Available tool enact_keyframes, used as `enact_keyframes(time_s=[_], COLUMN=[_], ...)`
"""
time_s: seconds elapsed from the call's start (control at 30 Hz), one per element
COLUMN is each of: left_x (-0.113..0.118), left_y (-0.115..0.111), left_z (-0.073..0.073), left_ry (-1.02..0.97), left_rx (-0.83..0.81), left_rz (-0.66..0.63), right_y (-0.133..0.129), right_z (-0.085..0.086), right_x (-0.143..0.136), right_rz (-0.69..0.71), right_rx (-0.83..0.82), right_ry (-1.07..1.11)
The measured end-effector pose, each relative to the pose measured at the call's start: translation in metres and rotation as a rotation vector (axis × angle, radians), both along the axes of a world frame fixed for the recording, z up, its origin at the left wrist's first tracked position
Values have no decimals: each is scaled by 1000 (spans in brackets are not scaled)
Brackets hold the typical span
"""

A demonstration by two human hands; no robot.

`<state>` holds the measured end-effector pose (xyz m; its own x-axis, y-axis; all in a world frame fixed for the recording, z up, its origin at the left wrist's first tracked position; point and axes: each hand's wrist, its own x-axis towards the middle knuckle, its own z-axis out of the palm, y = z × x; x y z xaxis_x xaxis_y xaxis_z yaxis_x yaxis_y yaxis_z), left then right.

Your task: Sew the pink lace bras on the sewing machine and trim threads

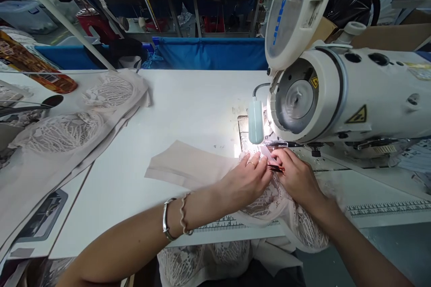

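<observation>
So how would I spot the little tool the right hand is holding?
Find the big white sewing machine. Just below its lit needle area, two hands meet on lace fabric. The right hand pinches small snips, dark and reddish, unlike the pale cloth around them.

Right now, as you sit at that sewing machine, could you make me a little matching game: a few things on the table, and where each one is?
Things:
1. lace garment
2. stacked lace pieces
3. printed ruler
4. beige fabric panel

Places:
A. far left of table
B. table's front edge, right
C. under both hands
D. flat, left of the needle

Pairs: 1-C, 2-A, 3-B, 4-D
</observation>
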<state>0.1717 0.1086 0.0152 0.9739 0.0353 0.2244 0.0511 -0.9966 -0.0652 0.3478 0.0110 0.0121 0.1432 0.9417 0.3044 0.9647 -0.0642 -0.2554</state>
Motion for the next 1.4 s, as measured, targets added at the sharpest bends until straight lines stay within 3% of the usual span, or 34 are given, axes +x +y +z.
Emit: enact_keyframes(time_s=[0.17, 0.4, 0.6, 0.8, 0.97, 1.13, 1.2, 1.4], left_x=[-3, -3, -4, -4, -6, -6, -4, -2], left_y=[5, 31, 49, 40, 37, 38, 37, 38], left_z=[2, 8, 14, 7, 4, 1, 0, 4], left_ry=[41, 24, 0, -101, -123, -122, -130, -150], left_rx=[-73, -195, -284, -150, -185, -216, -221, -238], left_rz=[10, -4, -38, -39, -224, -189, -207, -209], right_y=[0, 14, 22, -20, -53, -45, -37, -16], right_z=[4, 6, 9, 25, 10, 0, 2, 13], right_x=[2, -3, -3, -23, -44, -21, -4, 19], right_rz=[82, 60, 27, -108, -139, 106, 139, 133], right_rx=[-28, 17, -9, -84, 0, 154, 148, -149], right_ry=[51, -133, -163, -127, -137, -130, -113, -129])
